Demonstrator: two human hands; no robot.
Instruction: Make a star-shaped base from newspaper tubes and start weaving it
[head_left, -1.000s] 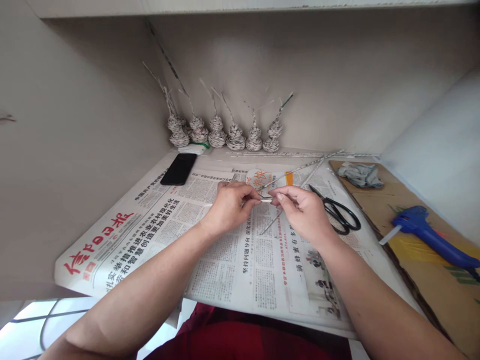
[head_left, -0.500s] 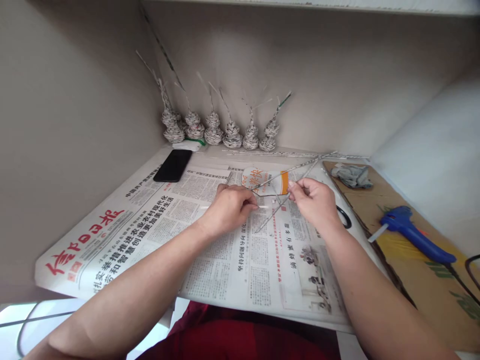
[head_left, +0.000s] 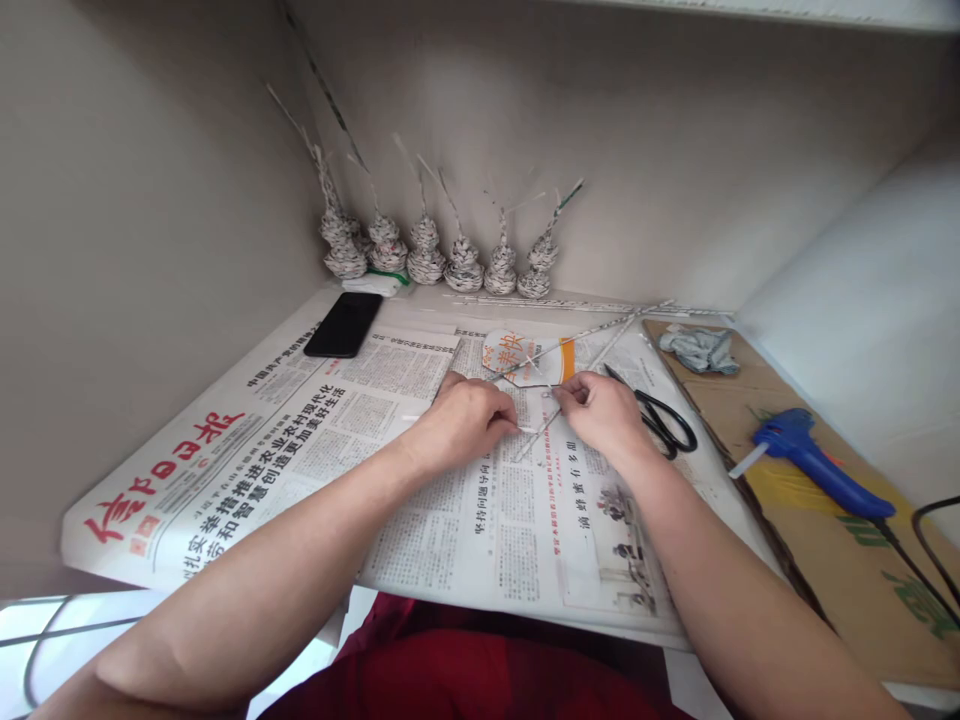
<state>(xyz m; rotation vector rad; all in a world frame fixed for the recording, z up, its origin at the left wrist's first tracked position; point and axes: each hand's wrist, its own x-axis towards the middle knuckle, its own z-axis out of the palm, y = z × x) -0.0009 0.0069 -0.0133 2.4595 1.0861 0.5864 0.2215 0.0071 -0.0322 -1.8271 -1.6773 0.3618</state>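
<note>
My left hand (head_left: 474,418) is closed in a pinch on thin rolled-paper sticks (head_left: 534,440) above the newspaper (head_left: 427,500). Their crossing lies between my two hands. My right hand (head_left: 600,408) pinches the same crossed paper sticks a little to the right. Two longer sticks stretch up and right from the hands and cross near their far ends. Just behind the hands lies a white and orange printed card (head_left: 526,360). Black scissors (head_left: 660,420) lie beside my right hand, partly covered by it. My fingertips hide the exact grip points.
Several woven paper gourds (head_left: 465,268) stand along the back wall. A black phone (head_left: 343,325) lies at the left. On cardboard (head_left: 847,590) at the right are a blue glue gun (head_left: 825,465) and a crumpled grey cloth (head_left: 699,350). More paper sticks (head_left: 600,308) lie behind.
My right hand has moved left and slightly down, closer to my left hand, uncovering more of the scissors. My left hand has shifted slightly down. Both still pinch the paper sticks.
</note>
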